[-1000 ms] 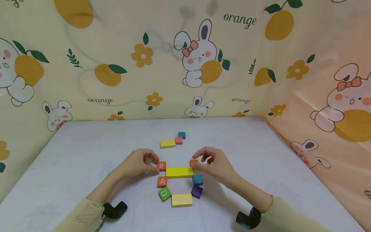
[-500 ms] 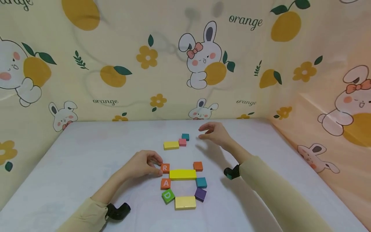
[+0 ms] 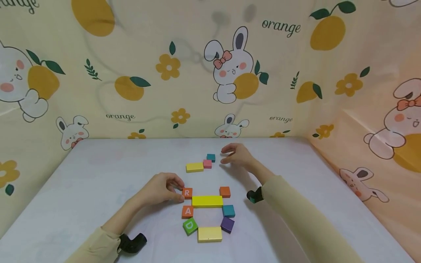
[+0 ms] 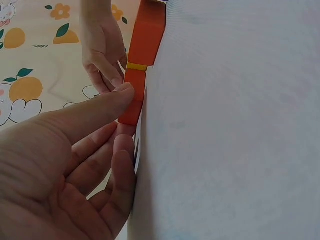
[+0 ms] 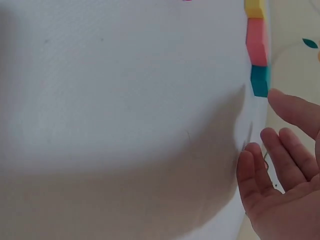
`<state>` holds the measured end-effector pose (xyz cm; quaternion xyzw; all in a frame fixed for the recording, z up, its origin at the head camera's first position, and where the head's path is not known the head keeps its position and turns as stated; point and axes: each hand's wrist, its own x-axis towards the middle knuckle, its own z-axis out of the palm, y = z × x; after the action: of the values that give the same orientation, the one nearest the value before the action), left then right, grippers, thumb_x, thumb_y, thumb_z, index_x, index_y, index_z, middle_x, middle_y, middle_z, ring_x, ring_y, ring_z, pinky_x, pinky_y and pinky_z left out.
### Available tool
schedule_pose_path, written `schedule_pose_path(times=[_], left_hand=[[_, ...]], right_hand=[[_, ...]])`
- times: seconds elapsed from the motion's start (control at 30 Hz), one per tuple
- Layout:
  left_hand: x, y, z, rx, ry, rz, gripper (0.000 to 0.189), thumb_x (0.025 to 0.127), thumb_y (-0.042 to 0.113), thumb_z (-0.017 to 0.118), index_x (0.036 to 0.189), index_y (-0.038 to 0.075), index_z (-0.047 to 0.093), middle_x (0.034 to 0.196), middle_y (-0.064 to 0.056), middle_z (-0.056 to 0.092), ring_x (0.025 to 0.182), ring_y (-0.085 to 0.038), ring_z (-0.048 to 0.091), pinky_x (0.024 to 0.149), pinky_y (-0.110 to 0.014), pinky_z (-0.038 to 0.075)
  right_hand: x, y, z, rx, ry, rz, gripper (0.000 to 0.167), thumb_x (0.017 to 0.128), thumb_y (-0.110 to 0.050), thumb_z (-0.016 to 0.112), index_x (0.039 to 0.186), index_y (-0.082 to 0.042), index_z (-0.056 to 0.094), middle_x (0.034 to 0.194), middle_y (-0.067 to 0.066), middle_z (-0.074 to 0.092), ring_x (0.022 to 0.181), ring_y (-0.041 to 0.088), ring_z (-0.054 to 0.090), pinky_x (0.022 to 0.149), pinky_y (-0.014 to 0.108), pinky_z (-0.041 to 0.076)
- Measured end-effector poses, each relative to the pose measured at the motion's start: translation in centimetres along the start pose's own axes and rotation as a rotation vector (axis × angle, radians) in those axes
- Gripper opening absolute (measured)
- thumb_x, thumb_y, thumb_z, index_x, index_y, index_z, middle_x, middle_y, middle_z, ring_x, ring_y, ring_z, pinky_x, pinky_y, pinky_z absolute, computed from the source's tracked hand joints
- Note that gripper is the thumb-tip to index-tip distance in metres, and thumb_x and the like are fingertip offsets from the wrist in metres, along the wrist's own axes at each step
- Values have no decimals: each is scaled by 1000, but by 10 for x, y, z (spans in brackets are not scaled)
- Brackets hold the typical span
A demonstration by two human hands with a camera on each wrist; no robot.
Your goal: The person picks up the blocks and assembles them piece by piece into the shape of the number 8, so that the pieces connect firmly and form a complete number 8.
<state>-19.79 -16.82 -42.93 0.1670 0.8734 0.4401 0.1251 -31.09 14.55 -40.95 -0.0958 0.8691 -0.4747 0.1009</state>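
Observation:
My left hand (image 3: 162, 188) holds the orange letter block R (image 3: 187, 193) at the upper left of the block outline; in the left wrist view its thumb lies on the orange block (image 4: 132, 102) with fingers around the far edge. Beside R lies a long yellow block (image 3: 207, 201), with a plain orange block (image 3: 225, 192) at its other end. My right hand (image 3: 239, 156) is at the back of the table, fingers apart and holding nothing, just right of a teal block (image 3: 211, 157). That teal block adjoins a pink block (image 3: 207, 164) and a yellow block (image 3: 194, 167).
Below R are an orange A block (image 3: 188, 212) and a green D block (image 3: 190, 226). A pale yellow block (image 3: 209, 234) lies at the front, with purple (image 3: 227, 224) and teal blocks (image 3: 228, 210) on the right. A patterned cloth (image 3: 194, 84) backs the white table (image 3: 108, 175).
My right hand has let go of the plain orange block and moved back to beside the far teal block. My left hand stays at the R block.

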Motion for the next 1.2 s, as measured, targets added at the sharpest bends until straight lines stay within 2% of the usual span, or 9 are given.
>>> schedule_pose_path(times=[0.33,0.73,0.97,1.2], left_hand=[[-1,-3,-1,-8,-5,7,34,74,23,88,100,16,68,95,6,68,73,-20,58,69,-36,48],[1,-6,-1,-16,-15,17,34,74,25,88,100,16,68,95,6,68,72,-20,58,67,-35,48],[0,-5,-2,-16,-15,15,34,74,24,89,99,15,68,94,5,68,72,-20,58,67,-35,49],[1,-4,-1,-13,-23,25,33,75,25,88,99,16,68,94,6,68,72,-20,58,67,-36,48]], right_hand=[[10,-1,10,3,-5,-9,43,79,0,81,119,-2,65,119,11,66,103,28,57,91,36,48],[16,2,17,-1,-17,-6,44,77,-2,84,117,-5,66,112,4,69,100,27,56,89,34,49],[18,2,22,-16,-9,-38,40,77,-2,83,114,-7,68,109,3,69,99,27,56,85,32,50],[16,2,25,-39,24,-32,39,77,-3,84,112,-9,68,107,3,67,97,26,56,84,32,50]])
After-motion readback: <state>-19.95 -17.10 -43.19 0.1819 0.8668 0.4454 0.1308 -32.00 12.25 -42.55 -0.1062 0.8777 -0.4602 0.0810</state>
